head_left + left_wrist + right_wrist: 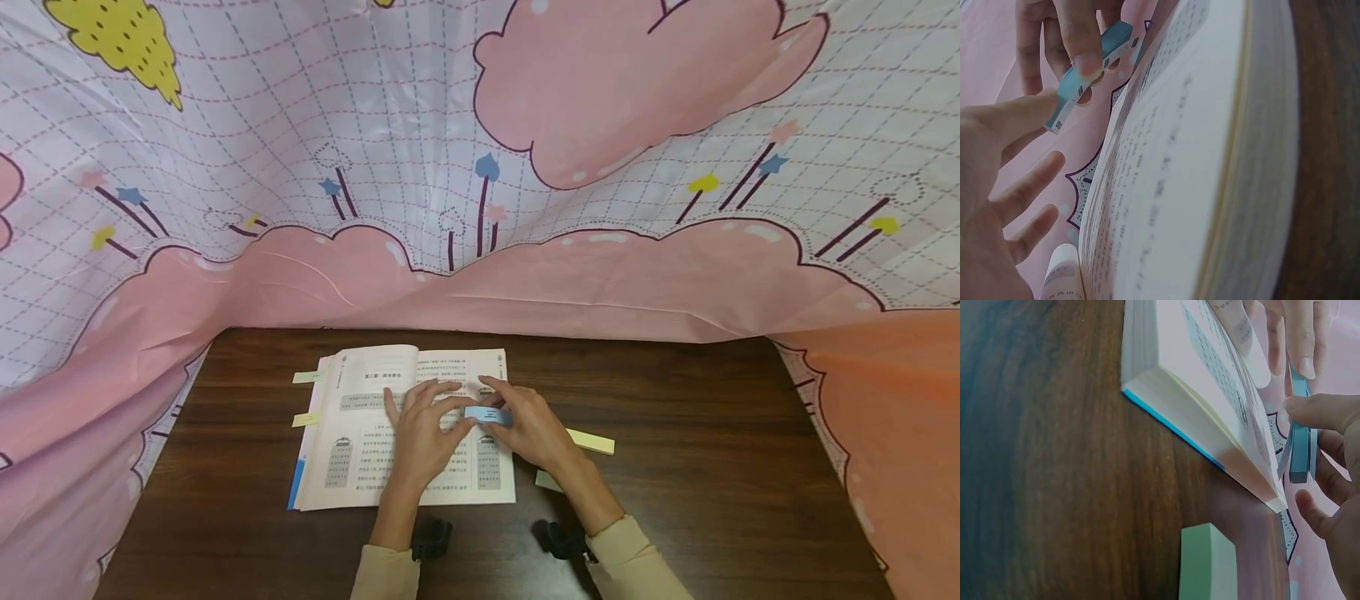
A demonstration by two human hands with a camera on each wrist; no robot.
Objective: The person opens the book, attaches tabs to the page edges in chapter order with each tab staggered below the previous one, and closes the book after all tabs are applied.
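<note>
A small blue pad of sticky notes, with printing on its face, is held over the right page of an open book. My left hand pinches the left end between thumb and index finger, other fingers spread. At the other end, my right hand grips the same pad with thumb and fingers. In the right wrist view, a thin strip stands slightly away from the blue pad. A green tab and a yellow tab stick out from the book's left edge.
Right of the book lie a yellow sticky-note pad and a green one, the latter partly behind the right wrist. The dark wooden table is bordered by a patterned pink curtain at the back and sides.
</note>
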